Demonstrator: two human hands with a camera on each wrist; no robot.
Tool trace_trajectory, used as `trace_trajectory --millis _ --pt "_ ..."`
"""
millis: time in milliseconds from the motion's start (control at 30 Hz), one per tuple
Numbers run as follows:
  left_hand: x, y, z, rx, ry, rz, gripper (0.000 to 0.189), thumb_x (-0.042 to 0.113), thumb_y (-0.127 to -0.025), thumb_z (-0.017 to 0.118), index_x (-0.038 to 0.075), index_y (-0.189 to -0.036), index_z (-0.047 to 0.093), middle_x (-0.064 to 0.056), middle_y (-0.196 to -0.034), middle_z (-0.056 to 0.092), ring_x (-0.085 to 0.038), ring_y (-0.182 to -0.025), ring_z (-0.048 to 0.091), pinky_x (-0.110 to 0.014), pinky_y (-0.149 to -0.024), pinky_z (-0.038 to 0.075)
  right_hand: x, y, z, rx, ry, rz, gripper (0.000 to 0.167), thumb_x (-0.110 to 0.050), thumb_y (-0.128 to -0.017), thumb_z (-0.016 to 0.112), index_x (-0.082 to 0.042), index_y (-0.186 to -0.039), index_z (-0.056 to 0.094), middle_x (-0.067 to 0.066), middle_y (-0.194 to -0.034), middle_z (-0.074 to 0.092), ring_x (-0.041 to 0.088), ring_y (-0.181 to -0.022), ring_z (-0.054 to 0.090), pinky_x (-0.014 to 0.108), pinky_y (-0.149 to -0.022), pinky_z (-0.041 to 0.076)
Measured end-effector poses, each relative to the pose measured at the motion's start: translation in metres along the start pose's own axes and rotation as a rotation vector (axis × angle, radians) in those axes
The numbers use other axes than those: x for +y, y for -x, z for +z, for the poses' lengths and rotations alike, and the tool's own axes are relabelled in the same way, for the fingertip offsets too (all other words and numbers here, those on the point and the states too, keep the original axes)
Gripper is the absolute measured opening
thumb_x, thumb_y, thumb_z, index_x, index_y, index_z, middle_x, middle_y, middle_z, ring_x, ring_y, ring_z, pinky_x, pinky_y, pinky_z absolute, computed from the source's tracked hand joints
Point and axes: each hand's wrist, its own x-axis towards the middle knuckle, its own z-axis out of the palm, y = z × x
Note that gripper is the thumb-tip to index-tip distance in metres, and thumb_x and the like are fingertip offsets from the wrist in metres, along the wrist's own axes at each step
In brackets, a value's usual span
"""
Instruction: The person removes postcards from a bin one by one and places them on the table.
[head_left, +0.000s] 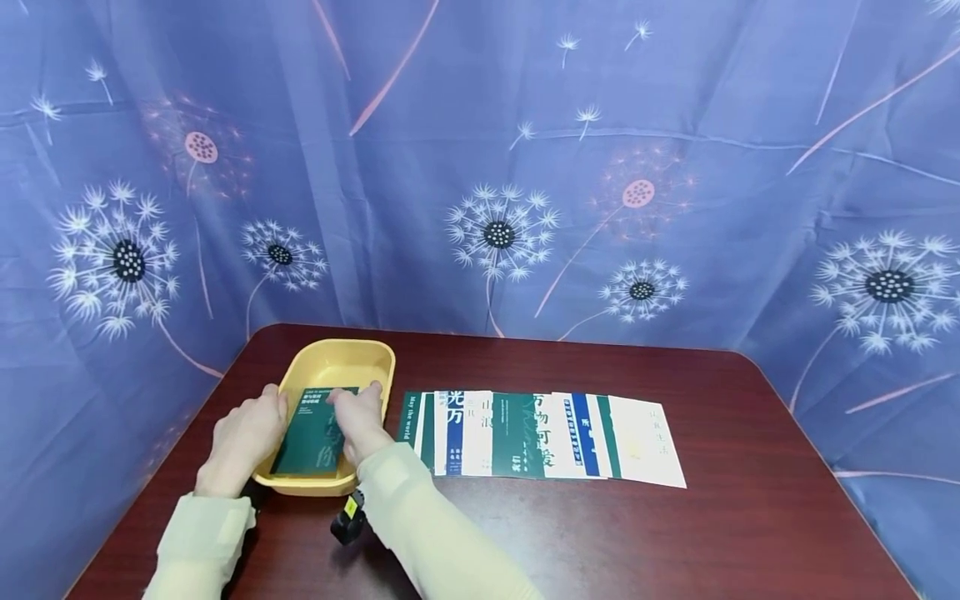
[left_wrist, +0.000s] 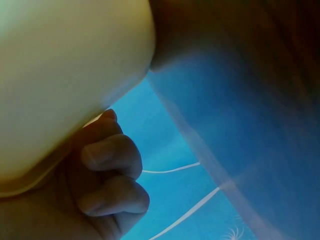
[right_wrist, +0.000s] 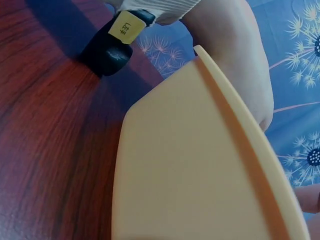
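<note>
A dark green card (head_left: 311,442) with light lettering lies tilted over the inside of a yellow plastic tray (head_left: 345,348). My left hand (head_left: 243,437) is at the card's left edge, over the tray's left rim; its thumb is hidden. In the left wrist view its fingers (left_wrist: 112,175) are curled beside the rim. My right hand (head_left: 362,421) grips the card's right side, the thumb over its upper face. The right wrist view shows mostly the tray's outer wall (right_wrist: 170,165), with part of the right hand (right_wrist: 310,205) beyond the rim.
Right of the tray, several overlapping green, white and blue cards (head_left: 517,437) lie in a row on the dark red wooden table (head_left: 600,533). A white card (head_left: 648,442) ends the row. A blue dandelion-print curtain (head_left: 420,167) hangs behind. Black wrist gear (head_left: 348,521) shows between the sleeves.
</note>
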Motion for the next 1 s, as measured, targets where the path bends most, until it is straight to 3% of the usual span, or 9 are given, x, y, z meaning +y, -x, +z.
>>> trace_trajectory --millis 167,333,467,600,700,867,1000 --pt "0.003 -0.001 -0.003 0.017 0.006 0.007 0.035 0.025 -0.105 0.032 -0.006 -0.099 0.049 -0.032 -0.082 0.06 -0.049 -0.069 0.059 -0.058 -0.055 0.043 0.002 -0.001 0.001 -0.006 0.059 -0.068 0.082 -0.005 -0.082 0.063 0.001 -0.152 0.02 0.023 -0.149 0.034 0.033 -0.136 0.034 0.046 -0.107 0.03" --pt "0.003 -0.001 -0.003 0.01 0.015 0.003 0.035 0.025 -0.105 0.032 -0.006 -0.098 0.049 -0.032 -0.081 0.06 -0.05 -0.07 0.059 -0.058 -0.055 0.043 0.005 -0.001 0.003 -0.014 0.224 -0.144 0.053 -0.006 -0.085 0.065 0.002 -0.134 0.048 0.012 -0.109 0.061 0.025 -0.103 0.057 0.045 -0.091 0.045" --pt "0.0 0.0 -0.002 0.004 0.014 0.005 0.035 0.025 -0.105 0.032 -0.005 -0.097 0.049 -0.033 -0.081 0.059 -0.051 -0.069 0.059 -0.058 -0.054 0.043 0.01 -0.003 0.004 -0.027 0.411 -0.22 0.028 -0.006 -0.085 0.068 -0.001 -0.112 0.063 0.002 -0.074 0.058 0.015 -0.069 0.056 0.034 -0.064 0.048" --pt "0.001 -0.001 -0.001 -0.004 0.012 0.002 0.035 0.024 -0.105 0.032 -0.006 -0.098 0.049 -0.033 -0.081 0.059 -0.05 -0.068 0.058 -0.058 -0.054 0.043 0.01 -0.001 0.001 -0.036 0.522 -0.322 0.015 -0.008 -0.085 0.068 -0.005 -0.099 0.068 -0.004 -0.067 0.055 0.009 -0.06 0.051 0.027 -0.055 0.044" --pt "0.002 -0.002 -0.002 -0.021 0.014 -0.003 0.036 0.025 -0.105 0.031 -0.006 -0.1 0.049 -0.032 -0.083 0.059 -0.048 -0.068 0.058 -0.058 -0.054 0.043 0.006 0.002 -0.001 -0.022 0.516 -0.368 0.013 -0.009 -0.086 0.067 -0.008 -0.098 0.068 -0.006 -0.067 0.055 0.008 -0.063 0.05 0.026 -0.058 0.045" --pt "0.001 -0.001 -0.002 -0.03 0.011 0.007 0.04 0.026 -0.106 0.028 -0.008 -0.104 0.049 -0.033 -0.085 0.06 -0.048 -0.069 0.059 -0.058 -0.055 0.044 -0.008 0.008 -0.009 -0.004 0.41 -0.381 0.011 -0.008 -0.086 0.066 -0.013 -0.095 0.068 -0.007 -0.067 0.055 0.007 -0.063 0.051 0.027 -0.058 0.045" --pt "0.002 0.001 -0.003 -0.019 0.009 0.008 0.04 0.025 -0.106 0.027 -0.009 -0.103 0.048 -0.036 -0.086 0.059 -0.051 -0.071 0.059 -0.059 -0.055 0.043 -0.022 0.012 -0.023 0.012 0.367 -0.452 0.016 -0.004 -0.083 0.065 -0.014 -0.093 0.07 -0.008 -0.067 0.057 0.006 -0.06 0.053 0.026 -0.055 0.046"
